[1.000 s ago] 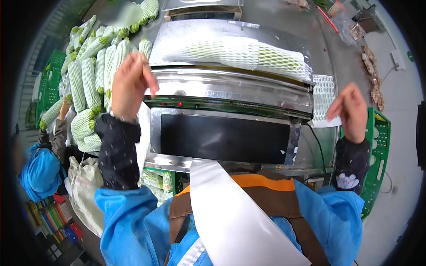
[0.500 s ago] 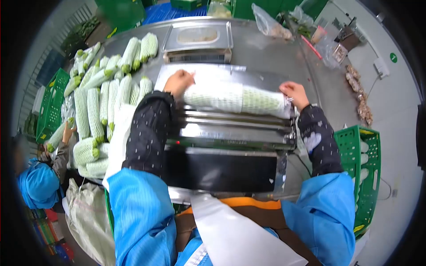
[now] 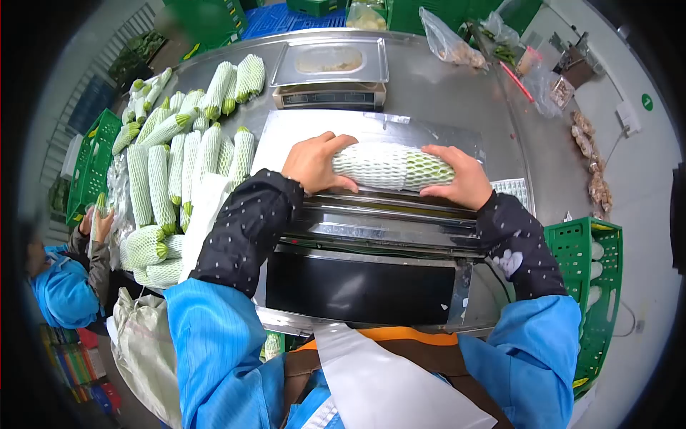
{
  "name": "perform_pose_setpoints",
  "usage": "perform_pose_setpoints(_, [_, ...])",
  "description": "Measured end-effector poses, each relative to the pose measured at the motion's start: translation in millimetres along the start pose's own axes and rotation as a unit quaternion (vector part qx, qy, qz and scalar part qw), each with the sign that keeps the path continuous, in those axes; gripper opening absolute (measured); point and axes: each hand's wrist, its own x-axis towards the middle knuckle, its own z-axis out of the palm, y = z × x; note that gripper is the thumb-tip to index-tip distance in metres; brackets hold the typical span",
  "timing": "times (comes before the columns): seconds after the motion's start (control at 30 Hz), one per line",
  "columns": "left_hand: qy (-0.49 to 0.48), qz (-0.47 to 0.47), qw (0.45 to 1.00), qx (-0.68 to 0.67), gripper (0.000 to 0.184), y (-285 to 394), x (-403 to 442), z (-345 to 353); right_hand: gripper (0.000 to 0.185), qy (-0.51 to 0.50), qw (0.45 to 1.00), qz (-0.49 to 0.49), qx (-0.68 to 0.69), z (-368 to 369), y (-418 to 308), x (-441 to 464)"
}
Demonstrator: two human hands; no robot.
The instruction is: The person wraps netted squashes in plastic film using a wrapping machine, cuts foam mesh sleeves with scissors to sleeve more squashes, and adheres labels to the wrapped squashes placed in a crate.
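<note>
A long green gourd in a white foam net (image 3: 400, 163), with a wrap of film around it, lies crosswise over the back edge of a wrapping machine (image 3: 379, 218). My left hand (image 3: 318, 163) grips its left end, thumb in front and fingers behind. At the other end, my right hand (image 3: 457, 177) clasps it the same way. Below them is the machine's black plate (image 3: 357, 286). A pale flat board (image 3: 282, 139) lies just behind the hands. Several more netted gourds (image 3: 163, 175) are heaped to the left of my left arm.
Behind the board stands a scale with a metal pan (image 3: 329, 64). A green crate (image 3: 600, 300) holding wrapped pieces is at the right. Plastic bags (image 3: 446, 43) lie at the back right. On the left, a person in blue (image 3: 64, 289) holds a gourd beside another green crate (image 3: 93, 164).
My hands were pinching film at both ends of the gourd; now they clasp the gourd itself, closer together. The film ends no longer stick out. The view has shifted slightly.
</note>
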Motion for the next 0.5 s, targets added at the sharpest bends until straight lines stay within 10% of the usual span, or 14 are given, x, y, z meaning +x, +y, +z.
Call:
perform_pose_setpoints(0.4, [-0.265, -0.136, 0.921, -0.253, 0.071, 84, -142, 39, 0.075, -0.074, 0.997, -0.011, -0.003, 16, -105, -160])
perform_pose_setpoints(0.5, [-0.199, -0.105, 0.960, -0.165, 0.074, 89, -152, 45, 0.069, -0.059, 0.998, -0.020, -0.028, 30, -93, -167])
